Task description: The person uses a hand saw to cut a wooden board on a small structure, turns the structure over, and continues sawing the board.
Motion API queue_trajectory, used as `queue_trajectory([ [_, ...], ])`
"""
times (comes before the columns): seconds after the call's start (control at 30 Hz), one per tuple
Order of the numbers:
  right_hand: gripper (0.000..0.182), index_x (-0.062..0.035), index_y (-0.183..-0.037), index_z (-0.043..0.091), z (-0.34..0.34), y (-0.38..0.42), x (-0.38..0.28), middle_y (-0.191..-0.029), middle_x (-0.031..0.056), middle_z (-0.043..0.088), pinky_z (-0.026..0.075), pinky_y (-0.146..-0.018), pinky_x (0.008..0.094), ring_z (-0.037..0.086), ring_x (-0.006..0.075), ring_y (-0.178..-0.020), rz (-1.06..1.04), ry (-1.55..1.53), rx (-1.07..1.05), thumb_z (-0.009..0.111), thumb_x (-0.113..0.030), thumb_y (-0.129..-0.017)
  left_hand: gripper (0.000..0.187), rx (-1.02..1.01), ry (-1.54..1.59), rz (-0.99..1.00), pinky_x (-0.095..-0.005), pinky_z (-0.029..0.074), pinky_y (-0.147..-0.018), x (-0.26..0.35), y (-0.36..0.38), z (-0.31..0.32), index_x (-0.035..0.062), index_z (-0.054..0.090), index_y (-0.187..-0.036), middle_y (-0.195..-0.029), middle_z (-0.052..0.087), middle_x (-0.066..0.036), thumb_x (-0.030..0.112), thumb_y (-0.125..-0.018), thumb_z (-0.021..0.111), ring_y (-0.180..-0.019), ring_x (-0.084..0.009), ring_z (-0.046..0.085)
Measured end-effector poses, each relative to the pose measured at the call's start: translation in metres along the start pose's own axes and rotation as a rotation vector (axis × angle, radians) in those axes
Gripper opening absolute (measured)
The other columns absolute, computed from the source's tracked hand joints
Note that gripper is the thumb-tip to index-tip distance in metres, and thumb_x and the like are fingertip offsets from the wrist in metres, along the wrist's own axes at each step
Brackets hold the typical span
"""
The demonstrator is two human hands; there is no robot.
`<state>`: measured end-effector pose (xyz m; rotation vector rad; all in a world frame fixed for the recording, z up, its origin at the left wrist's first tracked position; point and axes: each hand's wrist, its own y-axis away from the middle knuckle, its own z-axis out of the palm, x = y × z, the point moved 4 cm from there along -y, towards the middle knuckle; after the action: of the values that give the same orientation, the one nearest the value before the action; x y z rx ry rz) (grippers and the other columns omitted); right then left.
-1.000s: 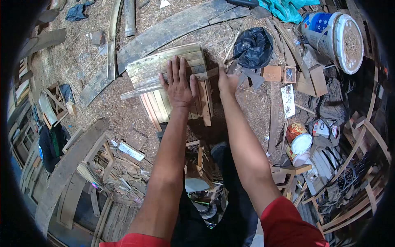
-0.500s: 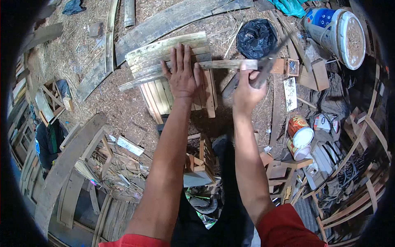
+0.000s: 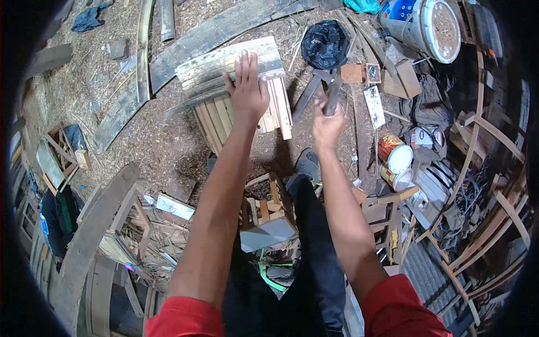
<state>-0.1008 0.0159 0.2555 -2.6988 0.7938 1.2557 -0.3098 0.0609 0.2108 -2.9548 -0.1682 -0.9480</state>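
Note:
My left hand [image 3: 248, 95] lies flat, fingers stretched, on the pale wooden slats [image 3: 264, 50] that top a small slatted wooden piece. Under its palm a greyer slat [image 3: 193, 100] runs crosswise, its left end sticking out past the side. Upright slats [image 3: 216, 121] show below the top. To the right, my right hand [image 3: 328, 128] is closed round a dark-bladed machete [image 3: 334, 92], raised apart from the wood; the blade is foreshortened and partly blurred. A dark tool or bar [image 3: 307, 100] lies on the ground between the piece and my right hand.
A black-bag-lined bucket [image 3: 325, 45] stands beyond my right hand, near a large white bucket [image 3: 443, 31]. Long boards [image 3: 196, 50] lie behind the slatted piece. Tins [image 3: 396, 154] and scrap wood are at right. A small wooden crate [image 3: 269, 233] sits between my legs.
The slat end that stuck out to the right under my right thumb no longer shows there. My right hand has drawn back toward me with the machete; my left hand stays on the slats.

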Motion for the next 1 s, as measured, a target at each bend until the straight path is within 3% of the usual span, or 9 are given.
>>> queue_trajectory([
  [0.1,0.026,-0.0002,-0.100,0.066,0.005,0.037,-0.003,-0.077,0.0085,0.066,0.050,-0.070,0.0353,0.062,0.0168,-0.072,0.173,-0.008,-0.148,0.077,-0.018,-0.084,0.065,-0.127,0.074,0.094,-0.0569,0.008,-0.121,-0.013,0.010,-0.017,0.0140,0.029,-0.156,-0.162,0.027,-0.012,0.018,-0.094,0.049,-0.150,-0.0302,0.022],
  [0.2,0.035,-0.0010,-0.096,0.065,0.015,0.065,-0.027,-0.075,0.0090,0.066,0.050,-0.069,0.0382,0.062,0.0193,-0.070,0.141,-0.010,-0.222,0.081,-0.027,-0.079,0.065,-0.243,0.046,0.194,-0.0550,0.016,-0.121,-0.027,0.034,-0.042,0.0102,0.033,-0.154,-0.160,0.030,-0.014,0.014,-0.091,0.049,-0.149,-0.0310,0.026],
  [0.37,0.052,0.0019,-0.088,0.059,0.026,0.093,-0.043,-0.075,0.0202,0.064,0.049,-0.069,0.0476,0.065,0.0390,-0.074,0.170,0.210,-0.334,0.078,-0.046,-0.079,0.066,-0.550,0.034,0.039,-0.0527,0.018,-0.121,-0.053,0.066,-0.089,0.0064,0.034,-0.152,-0.163,0.025,-0.012,0.014,-0.088,0.051,-0.150,-0.0292,0.024],
  [0.5,0.049,0.0035,-0.089,0.060,0.034,0.115,-0.050,-0.078,0.0241,0.065,0.049,-0.071,0.0504,0.065,0.0442,-0.078,0.119,0.275,-0.325,0.076,-0.043,-0.082,0.059,-0.556,0.027,0.014,-0.0499,0.028,-0.117,-0.090,0.092,-0.108,0.0054,0.043,-0.145,-0.157,0.034,-0.016,0.012,-0.088,0.055,-0.146,-0.0322,0.031],
  [0.6,0.042,0.0042,-0.089,0.061,0.039,0.122,-0.070,-0.082,0.0270,0.065,0.049,-0.074,0.0516,0.064,0.0469,-0.082,0.030,0.260,-0.270,0.073,-0.036,-0.083,0.064,-0.640,0.026,0.003,-0.0520,0.026,-0.118,-0.115,0.094,-0.120,0.0043,0.041,-0.145,-0.158,0.032,-0.015,0.015,-0.084,0.058,-0.144,-0.0287,0.034],
  [0.67,0.037,0.0041,-0.090,0.062,0.048,0.123,-0.052,-0.085,0.0280,0.066,0.049,-0.077,0.0521,0.064,0.0478,-0.084,-0.085,0.230,-0.166,0.072,-0.031,-0.084,0.061,-0.465,0.006,0.048,-0.0520,0.028,-0.116,-0.125,0.086,-0.130,0.0036,0.044,-0.142,-0.153,0.038,-0.016,0.014,-0.084,0.058,-0.141,-0.0301,0.038],
  [0.83,0.035,0.0047,-0.091,0.065,0.056,0.116,-0.009,-0.088,0.0294,0.067,0.049,-0.080,0.0520,0.065,0.0478,-0.088,0.034,0.266,-0.152,0.070,-0.029,-0.084,0.045,0.076,-0.374,0.024,-0.0537,0.035,-0.110,-0.145,0.054,-0.122,-0.0009,0.058,-0.126,-0.126,0.062,-0.021,0.013,-0.083,0.059,-0.126,-0.0391,0.053],
  [0.93,0.038,0.0049,-0.090,0.065,0.046,0.119,-0.026,-0.088,0.0300,0.067,0.049,-0.080,0.0521,0.065,0.0474,-0.088,0.069,0.314,-0.153,0.069,-0.032,-0.085,0.035,-0.453,-0.251,-0.144,-0.0521,0.048,-0.096,-0.165,0.029,-0.114,0.0014,0.065,-0.114,-0.118,0.067,-0.021,0.017,-0.084,0.062,-0.110,-0.0404,0.063],
  [1.0,0.040,0.0046,-0.091,0.065,0.037,0.124,-0.030,-0.087,0.0297,0.067,0.050,-0.080,0.0516,0.065,0.0473,-0.087,0.048,0.260,-0.255,0.069,-0.035,-0.085,0.029,-0.489,-0.204,-0.089,-0.0506,0.052,-0.086,-0.182,0.028,-0.109,0.0024,0.068,-0.107,-0.110,0.069,-0.021,0.021,-0.085,0.064,-0.098,-0.0404,0.066],
])
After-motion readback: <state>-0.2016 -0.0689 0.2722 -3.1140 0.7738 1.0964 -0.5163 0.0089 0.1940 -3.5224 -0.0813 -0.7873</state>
